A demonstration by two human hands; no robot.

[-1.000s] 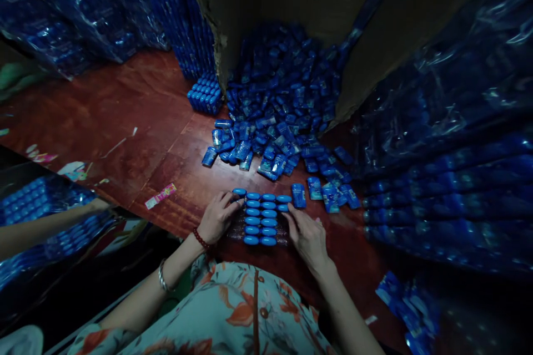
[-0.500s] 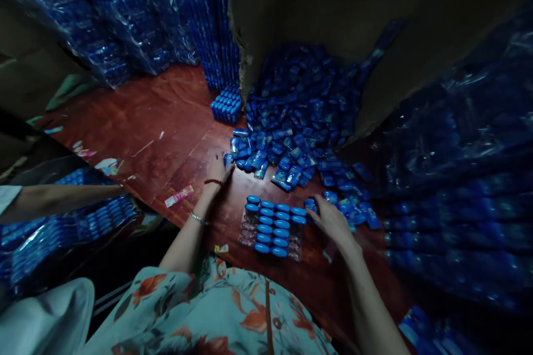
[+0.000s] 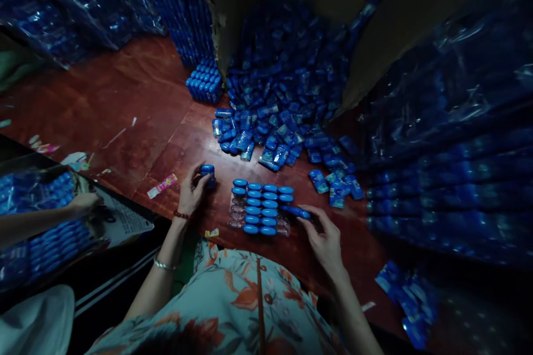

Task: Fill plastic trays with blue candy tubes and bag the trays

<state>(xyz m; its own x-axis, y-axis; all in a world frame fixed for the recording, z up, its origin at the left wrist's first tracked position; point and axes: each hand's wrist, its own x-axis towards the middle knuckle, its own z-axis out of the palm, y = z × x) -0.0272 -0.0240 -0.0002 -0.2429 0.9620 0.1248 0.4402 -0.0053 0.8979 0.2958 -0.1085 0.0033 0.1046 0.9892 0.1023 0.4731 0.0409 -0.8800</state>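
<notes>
Change: both hands have drawn back from the loose pile toward the clear tray, each now carrying a blue case; half a second ago the left hand was up at the pile's near edge and the right hand lay among the scattered cases at the right.
Sleeve: a floral garment fills the lower centre of the frame, nearest the camera.
Right hand [image 3: 323, 238]: lower centre-right, fingers pinched on a blue case [image 3: 296, 211] that lies flat, just right of the tray's filled rows.
Left hand [image 3: 190, 193]: left of the tray, fingers closed around a second blue case [image 3: 207, 173] held upright above the tabletop [image 3: 125, 105]; a red bead bracelet and a metal bangle sit on that wrist and forearm.
Clear tray [image 3: 261, 208]: centre of the frame, between the two hands, holding rows of blue cases on edge; some pockets at its left and right edges show bare.
Co-worker's hand [image 3: 85, 203]: left edge, resting on a wrapped pack of blue cases.
Pink wrapper [image 3: 162, 185]: on the tabletop, left of the left hand.
Loose pile [image 3: 278, 116]: upper centre, spilling from a cardboard box [image 3: 375, 39].
Wrapped bundles [image 3: 449, 122]: stacked along the right and the upper left.
</notes>
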